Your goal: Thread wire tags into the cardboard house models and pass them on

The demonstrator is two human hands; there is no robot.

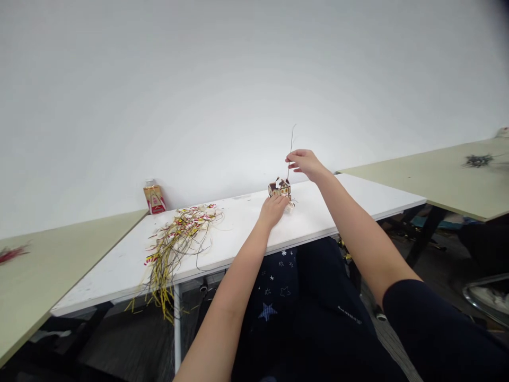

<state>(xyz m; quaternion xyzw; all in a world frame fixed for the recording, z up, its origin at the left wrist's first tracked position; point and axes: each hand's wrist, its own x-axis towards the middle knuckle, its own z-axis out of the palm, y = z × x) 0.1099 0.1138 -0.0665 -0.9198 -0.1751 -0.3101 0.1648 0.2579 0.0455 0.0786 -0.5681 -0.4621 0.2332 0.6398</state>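
A small model house point(279, 188) with cream walls and a dark, white-patched roof stands on the white table point(314, 212). My left hand point(275, 208) is closed on the front of the house, low down. Above and to the right of the roof, my right hand point(303, 162) pinches a thin dark cord point(291, 140). The cord's upper end sticks up past the fingers, and its lower end runs down to the right side of the roof. A small whitish thing point(289, 208) lies beside my left fingertips; what it is I cannot make out.
A tangled bundle of yellow and dark cords point(175, 249) with red-and-white pieces lies at the left, hanging over the front edge. Behind it stands a gold-and-red container point(154, 197) by the wall. Greenish side tables hold a red bundle point(11, 253) and a dark bundle point(478, 160).
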